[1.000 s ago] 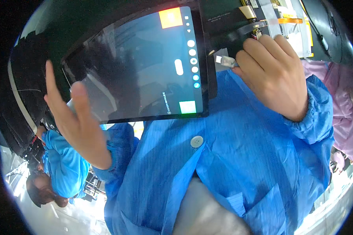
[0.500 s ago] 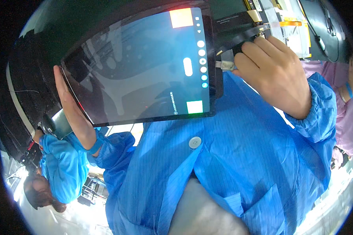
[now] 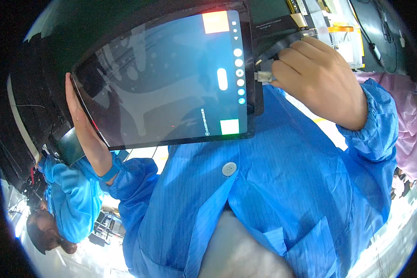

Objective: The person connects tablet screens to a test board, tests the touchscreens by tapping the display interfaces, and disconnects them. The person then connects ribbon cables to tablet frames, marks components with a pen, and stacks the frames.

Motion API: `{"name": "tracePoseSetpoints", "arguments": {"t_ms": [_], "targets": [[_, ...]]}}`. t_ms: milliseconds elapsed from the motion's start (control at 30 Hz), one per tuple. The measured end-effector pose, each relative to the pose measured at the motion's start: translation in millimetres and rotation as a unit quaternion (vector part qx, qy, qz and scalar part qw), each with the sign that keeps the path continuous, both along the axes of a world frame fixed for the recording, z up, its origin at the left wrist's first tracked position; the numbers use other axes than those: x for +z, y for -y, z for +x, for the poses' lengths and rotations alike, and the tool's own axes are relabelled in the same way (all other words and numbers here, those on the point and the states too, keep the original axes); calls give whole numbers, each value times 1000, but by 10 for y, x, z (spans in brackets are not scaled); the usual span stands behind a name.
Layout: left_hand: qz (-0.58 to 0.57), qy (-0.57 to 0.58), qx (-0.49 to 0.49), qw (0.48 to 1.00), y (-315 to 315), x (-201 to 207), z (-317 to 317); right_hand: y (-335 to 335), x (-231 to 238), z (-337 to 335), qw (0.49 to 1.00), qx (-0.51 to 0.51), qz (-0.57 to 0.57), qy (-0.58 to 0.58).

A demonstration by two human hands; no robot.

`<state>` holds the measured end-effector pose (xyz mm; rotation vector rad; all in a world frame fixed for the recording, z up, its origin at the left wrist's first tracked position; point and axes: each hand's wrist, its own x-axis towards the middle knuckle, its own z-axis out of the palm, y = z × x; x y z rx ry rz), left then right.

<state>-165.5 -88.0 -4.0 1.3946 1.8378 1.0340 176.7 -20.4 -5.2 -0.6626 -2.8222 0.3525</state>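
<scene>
Rn the lit tablet (image 3: 171,92) sits at 11 o'clock of the view, w/ the person's L hand (image 3: 84,125) flat & unclenched along its 9 o'clock edge, R hand (image 3: 317,76) at 2 o'clock pinching a pale plug (image 3: 264,77) at its 3 o'clock edge, can't tell if fully in.

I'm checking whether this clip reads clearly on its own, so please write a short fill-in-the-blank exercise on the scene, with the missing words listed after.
The right hand holds a pale plug at the ____ edge of the tablet in the picture.
The left hand lies along the tablet's ____ edge.
The person's jacket is coloured ____.
The round, pale fastener on its front is a ____.

Missing words: right; left; blue; button.
</scene>
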Motion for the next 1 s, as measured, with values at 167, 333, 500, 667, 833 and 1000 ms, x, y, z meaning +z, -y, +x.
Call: {"name": "tracePoseSetpoints", "arguments": {"t_ms": [167,333,500,667,833,1000], "targets": [[1,77,9,997,13,0,26,-37,-3,34,1000,21,-5,8],[4,87,-8,996,97,-87,-214,77,-92,-105,999,30,12,-10],[20,-48,3,999,183,-74,-226,311,-161,-286,1000,2,-2,0],[116,-337,-99,929,163,96,551,364,-168,-243,998,-38,15,-47],[97,-318,-176,927,-57,32,1121,443,-247,-232,996,-51,35,-65],[114,-272,-181,938,-158,-88,1232,470,-283,-225,996,-50,48,-49]]}}
